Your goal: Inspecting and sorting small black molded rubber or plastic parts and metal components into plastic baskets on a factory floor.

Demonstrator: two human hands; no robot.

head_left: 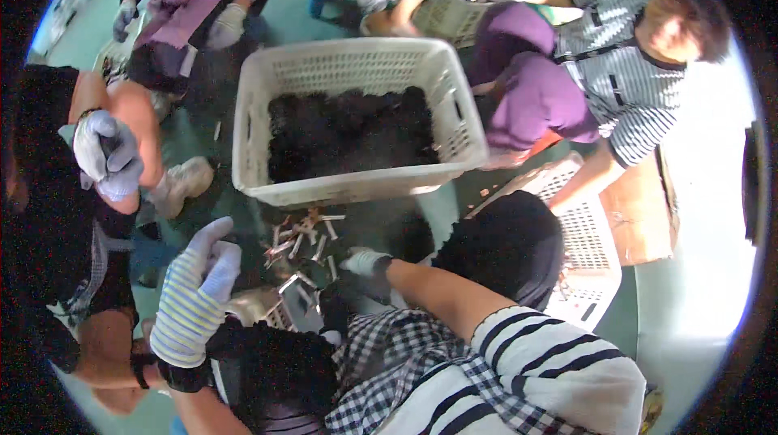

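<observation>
My left hand [193,301], in a striped white, yellow and blue glove, is raised at the left above my lap. Its fingers are partly bent and apart, with nothing visible between them. My right hand [366,263], in a pale glove, reaches low beside my knee, at the right edge of a scatter of small pieces [304,236]. These are short white strips with brownish bits, lying on the floor and down toward a small white basket [279,313] by my legs. The right fingers are blurred, so their grip is unclear.
Ahead stands a large white perforated crate [356,190] holding a dark, fluffy black mass [348,131]. Another white basket [596,253] is at the right, beside a cardboard box [640,212]. Several people sit around the crate; a co-worker's gloved hand [109,151] is at the left.
</observation>
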